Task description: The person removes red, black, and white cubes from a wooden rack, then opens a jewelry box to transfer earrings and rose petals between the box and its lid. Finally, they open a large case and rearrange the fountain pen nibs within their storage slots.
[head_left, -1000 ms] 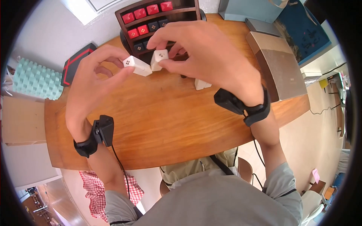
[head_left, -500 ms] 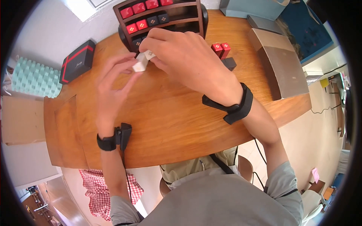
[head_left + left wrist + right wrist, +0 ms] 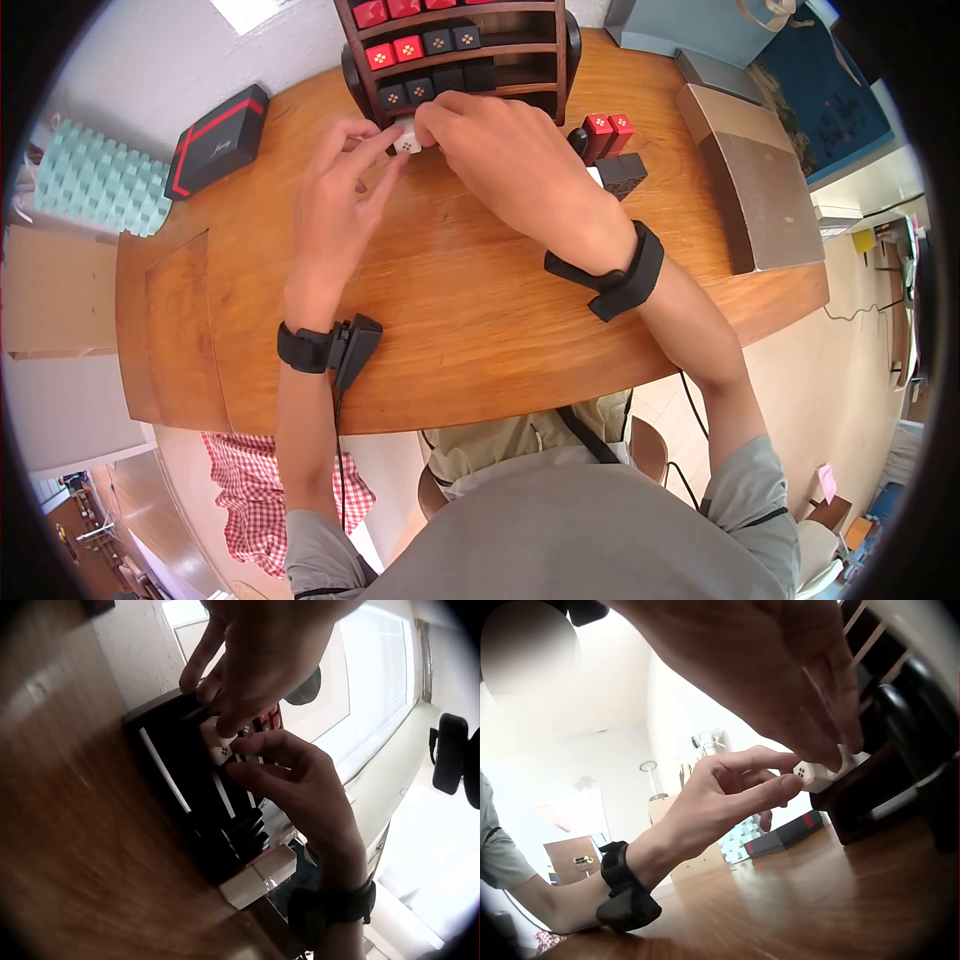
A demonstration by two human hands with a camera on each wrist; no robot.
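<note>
Both hands meet at the lower part of a dark wooden rack [image 3: 548, 75]. Between thumb and index finger, the left hand [image 3: 333, 215] pinches a small white box [image 3: 407, 146] with a dark four-petal mark on its end. From above, the right hand [image 3: 520, 165] pinches a second white box [image 3: 846, 760] right beside it, partly hidden by the fingers. In the right wrist view the two white boxes stand close together at the rack's low front edge. Red boxes [image 3: 393, 52] and black boxes [image 3: 437, 42] of like shape fill parts of the shelves above.
Two red boxes [image 3: 606, 135] and a black block [image 3: 624, 174] stand right of the rack. A long brown carton [image 3: 755, 190] lies farther right. On the left are a flat black box with red ribbon [image 3: 222, 142] and a mint bumpy object [image 3: 105, 190].
Both hands, first holding the white boxes apart in front of the rack, have brought them together at its lower shelf. The left hand has moved right. The head view has shifted slightly.
</note>
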